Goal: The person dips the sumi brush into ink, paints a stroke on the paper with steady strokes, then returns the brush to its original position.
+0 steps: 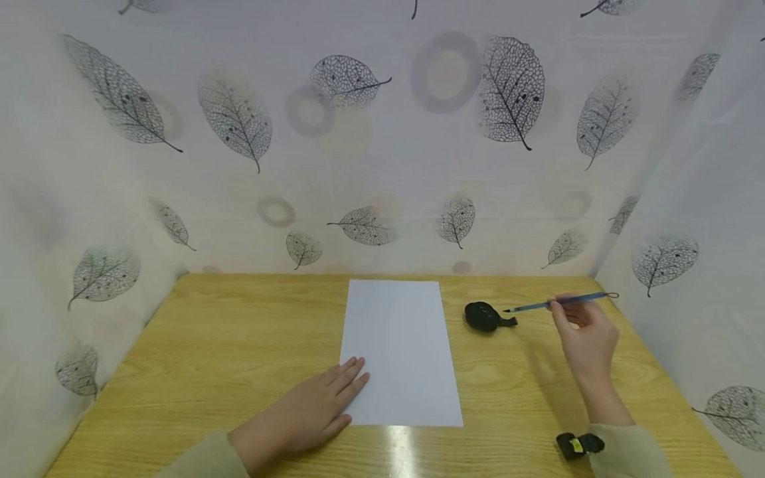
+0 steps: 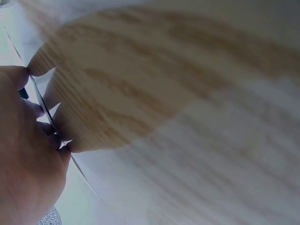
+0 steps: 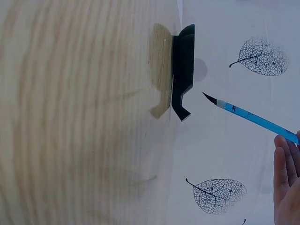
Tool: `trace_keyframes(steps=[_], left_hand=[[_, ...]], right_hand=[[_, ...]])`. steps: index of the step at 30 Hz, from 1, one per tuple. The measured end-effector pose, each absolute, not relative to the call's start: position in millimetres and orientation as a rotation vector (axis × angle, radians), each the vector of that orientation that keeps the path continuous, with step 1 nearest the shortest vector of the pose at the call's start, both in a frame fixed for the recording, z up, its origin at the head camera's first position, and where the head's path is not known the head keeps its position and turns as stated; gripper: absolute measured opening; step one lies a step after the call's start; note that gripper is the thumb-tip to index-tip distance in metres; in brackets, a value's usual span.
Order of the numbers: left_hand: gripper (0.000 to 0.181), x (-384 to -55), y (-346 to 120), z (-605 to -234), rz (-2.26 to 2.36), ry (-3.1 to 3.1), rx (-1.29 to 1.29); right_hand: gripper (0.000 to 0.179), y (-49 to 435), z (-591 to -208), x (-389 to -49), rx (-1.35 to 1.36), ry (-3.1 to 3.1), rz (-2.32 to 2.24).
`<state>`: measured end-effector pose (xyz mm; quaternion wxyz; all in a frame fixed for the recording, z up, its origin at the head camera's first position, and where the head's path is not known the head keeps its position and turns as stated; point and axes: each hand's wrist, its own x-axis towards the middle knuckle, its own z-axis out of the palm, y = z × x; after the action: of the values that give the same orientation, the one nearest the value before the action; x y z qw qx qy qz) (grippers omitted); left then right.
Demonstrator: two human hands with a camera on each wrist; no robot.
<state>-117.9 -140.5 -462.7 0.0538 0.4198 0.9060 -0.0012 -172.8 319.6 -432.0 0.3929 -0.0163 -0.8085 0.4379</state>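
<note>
A white sheet of paper (image 1: 397, 345) lies on the wooden table. My left hand (image 1: 319, 405) rests flat with its fingertips on the sheet's lower left edge; in the left wrist view that hand (image 2: 30, 140) appears at the left side. My right hand (image 1: 588, 335) pinches a blue writing brush (image 1: 538, 305) above the table, its dark tip pointing left. Just left of the tip sits a black ink dish (image 1: 481, 317) with a short handle. The right wrist view shows the brush (image 3: 258, 119) raised beside the dish (image 3: 183, 65), apart from it.
The wood-grain table (image 1: 239, 338) runs back to a pale curtain (image 1: 382, 166) printed with dark leaves, which also closes off both sides. A black strap device (image 1: 576, 445) sits at the right wrist.
</note>
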Motion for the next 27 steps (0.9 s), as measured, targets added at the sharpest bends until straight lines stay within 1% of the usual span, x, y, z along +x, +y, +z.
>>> trace_keyframes(steps=[27], left_hand=[[0.064, -117.3, -140.9, -464.9, -0.005, 2.754, 1.289]], right_hand=[[0.011, 282.8, -420.0, -182.0, 0.025, -1.912, 1.310]])
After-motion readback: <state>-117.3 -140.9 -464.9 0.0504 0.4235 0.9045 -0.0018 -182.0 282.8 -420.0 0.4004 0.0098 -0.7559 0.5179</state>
